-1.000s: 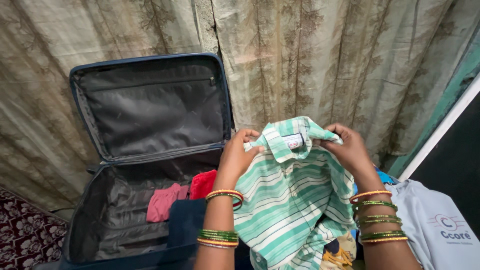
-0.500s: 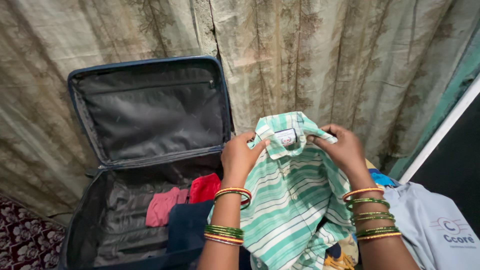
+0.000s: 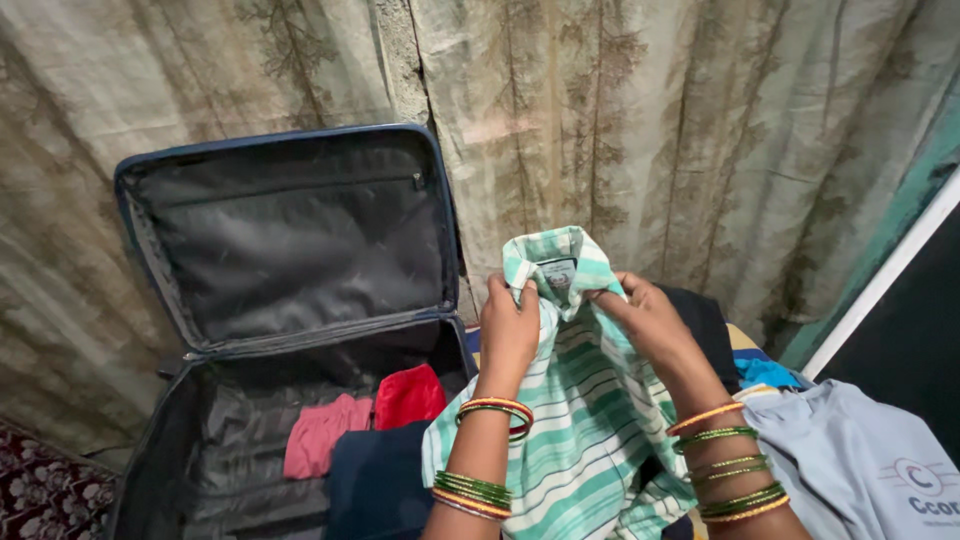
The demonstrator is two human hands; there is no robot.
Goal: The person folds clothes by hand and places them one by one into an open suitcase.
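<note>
I hold up a green-and-white striped shirt [image 3: 580, 420] by its collar, in front of me. My left hand [image 3: 512, 325] grips the collar's left side and my right hand [image 3: 645, 318] grips its right side, the two hands close together. The collar stands up between them with a small label showing inside. The shirt's body hangs down between my forearms, which carry green and orange bangles. To the left lies an open dark blue suitcase [image 3: 150, 440] with its lid leaning on the curtain.
Inside the suitcase lie a pink folded cloth [image 3: 318, 432], a red one [image 3: 410, 395] and a dark navy garment [image 3: 375, 480]. A light grey garment [image 3: 860, 470] lies at the lower right beside blue fabric. A patterned beige curtain [image 3: 650, 120] hangs behind.
My hands have drawn closer together, bunching the collar narrower. The view has shifted slightly, so the suitcase sits lower and further left.
</note>
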